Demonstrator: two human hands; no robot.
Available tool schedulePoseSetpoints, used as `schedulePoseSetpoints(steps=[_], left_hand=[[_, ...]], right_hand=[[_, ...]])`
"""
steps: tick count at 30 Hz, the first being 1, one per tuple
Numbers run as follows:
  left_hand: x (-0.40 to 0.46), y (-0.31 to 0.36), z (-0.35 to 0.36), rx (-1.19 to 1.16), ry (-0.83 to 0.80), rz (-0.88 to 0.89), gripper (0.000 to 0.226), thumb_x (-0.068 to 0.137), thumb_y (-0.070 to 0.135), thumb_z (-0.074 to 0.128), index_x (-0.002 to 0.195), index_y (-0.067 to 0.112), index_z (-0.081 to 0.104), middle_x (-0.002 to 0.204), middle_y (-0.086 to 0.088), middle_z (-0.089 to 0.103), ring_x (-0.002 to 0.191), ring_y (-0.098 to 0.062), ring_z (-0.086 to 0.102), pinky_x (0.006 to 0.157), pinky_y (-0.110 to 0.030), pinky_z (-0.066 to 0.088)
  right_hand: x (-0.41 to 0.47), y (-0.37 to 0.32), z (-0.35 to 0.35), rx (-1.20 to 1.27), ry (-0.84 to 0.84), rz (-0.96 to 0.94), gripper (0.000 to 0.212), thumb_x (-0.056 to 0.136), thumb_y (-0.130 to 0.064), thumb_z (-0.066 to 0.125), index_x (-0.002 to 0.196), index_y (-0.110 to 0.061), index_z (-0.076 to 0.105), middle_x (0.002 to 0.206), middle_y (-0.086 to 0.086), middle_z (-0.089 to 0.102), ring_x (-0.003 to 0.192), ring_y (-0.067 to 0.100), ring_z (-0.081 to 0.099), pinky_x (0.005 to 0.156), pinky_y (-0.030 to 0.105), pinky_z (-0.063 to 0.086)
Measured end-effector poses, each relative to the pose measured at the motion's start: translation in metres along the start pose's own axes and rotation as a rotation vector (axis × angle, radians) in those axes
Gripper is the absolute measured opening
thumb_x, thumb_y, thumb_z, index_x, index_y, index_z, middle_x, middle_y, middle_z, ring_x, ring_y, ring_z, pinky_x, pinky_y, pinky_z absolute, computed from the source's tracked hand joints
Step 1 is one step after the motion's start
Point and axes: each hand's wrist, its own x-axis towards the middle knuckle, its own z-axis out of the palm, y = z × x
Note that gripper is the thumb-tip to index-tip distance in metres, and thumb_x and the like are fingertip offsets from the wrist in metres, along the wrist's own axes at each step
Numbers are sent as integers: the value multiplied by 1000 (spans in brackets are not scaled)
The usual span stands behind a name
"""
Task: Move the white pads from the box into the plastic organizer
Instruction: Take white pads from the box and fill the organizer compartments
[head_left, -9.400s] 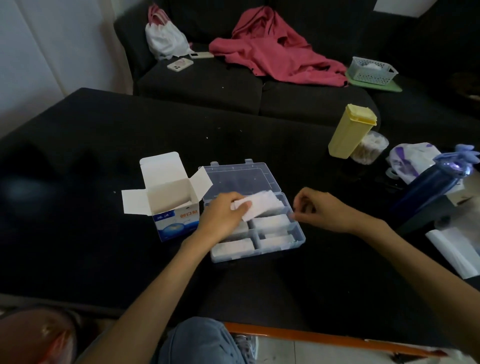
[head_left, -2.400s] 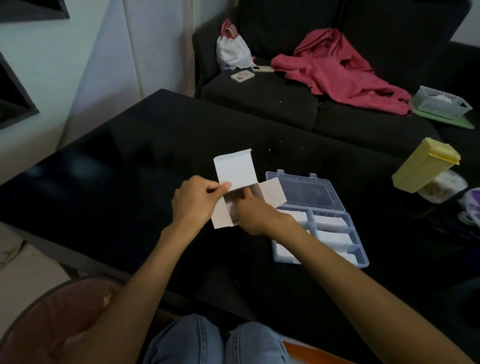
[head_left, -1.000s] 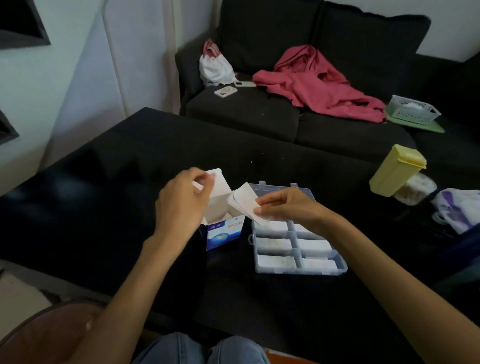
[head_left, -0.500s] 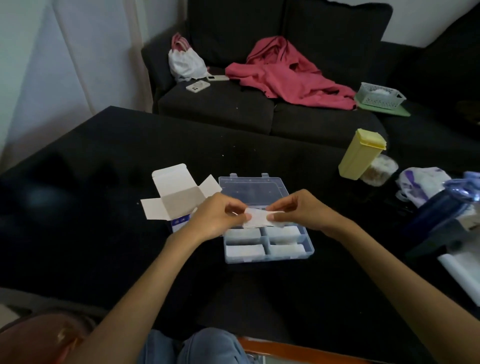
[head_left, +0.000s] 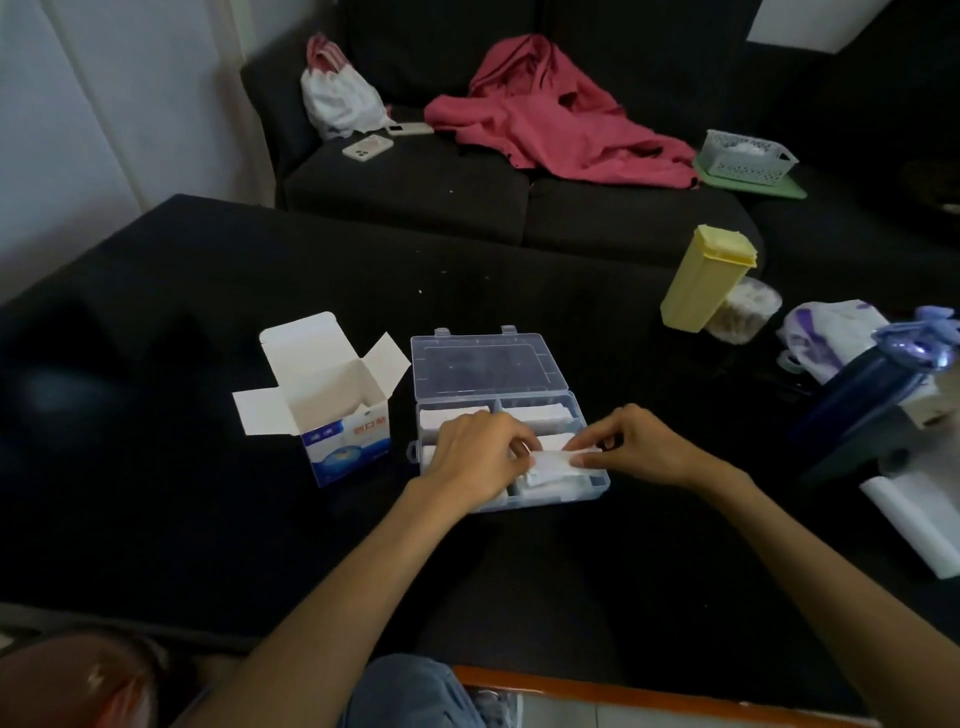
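Now my left hand (head_left: 480, 454) and right hand (head_left: 641, 447) each pinch an end of a white pad (head_left: 553, 460) over the organizer (head_left: 597, 480), right of the box (head_left: 332, 405); I'd lower it flat into the near right compartment.

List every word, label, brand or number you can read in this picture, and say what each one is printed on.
Small cardboard box, blue and white front: red characters at upper right and a white mark at upper left, both too blurred to read.
Plastic organizer: no text visible.
Yellow container: no text visible.
Nothing in this picture can be quoted as it reads.
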Motion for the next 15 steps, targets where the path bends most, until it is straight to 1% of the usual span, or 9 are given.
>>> schedulePoseSetpoints(steps=[3,5,8,10,11,12,13,15], left_hand=[[4,0,2,58,-38,30,24,90,28,60,114,31,66,101,7,71,97,-14,63,83,-32,48],[5,-1,5,101,-69,55,26,91,26,58,116,31,65,105,5,70,98,-19,62,84,-34,49],[3,-1,8,143,-113,77,29,92,26,57,120,31,63,106,-1,68,98,-23,62,85,-37,49],[2,0,9,156,-121,98,31,93,26,56,123,27,62,106,-3,67,97,-23,61,85,-36,50],[1,0,9,161,-117,110,31,93,25,55,124,26,61,106,-4,67,97,-23,61,85,-36,50],[1,0,10,170,-110,122,31,93,25,55,123,26,62,106,-5,67,97,-23,61,85,-36,50],[0,0,11,181,-103,132,30,93,25,54,122,26,63,106,-5,67,97,-24,61,85,-38,51],[-1,1,14,204,-97,139,29,94,25,52,120,25,64,107,-7,67,97,-24,60,85,-40,50]], right_hand=[[3,4,5,-39,-22,22,24,85,-19,65,108,-16,69,101,-10,63,86,8,58,69,13,45],[4,5,8,-83,-29,30,25,87,-18,63,111,-17,68,109,-4,64,84,7,56,73,15,45],[5,4,12,-136,-63,43,25,90,-16,59,114,-16,66,116,0,64,77,1,49,88,22,43],[6,4,15,-172,-64,40,26,90,-17,58,115,-17,66,120,0,63,84,1,49,98,31,41],[7,4,17,-184,-56,40,26,90,-17,58,115,-17,66,121,0,64,88,1,49,98,31,41],[7,4,19,-190,-41,37,27,89,-18,59,116,-17,66,120,0,64,86,1,49,94,27,43],[8,4,21,-198,-23,33,27,89,-20,60,116,-17,66,119,0,64,81,1,49,86,20,43],[7,3,23,-245,19,27,29,88,-25,61,116,-20,66,116,-2,64,71,-1,43,70,10,36]])
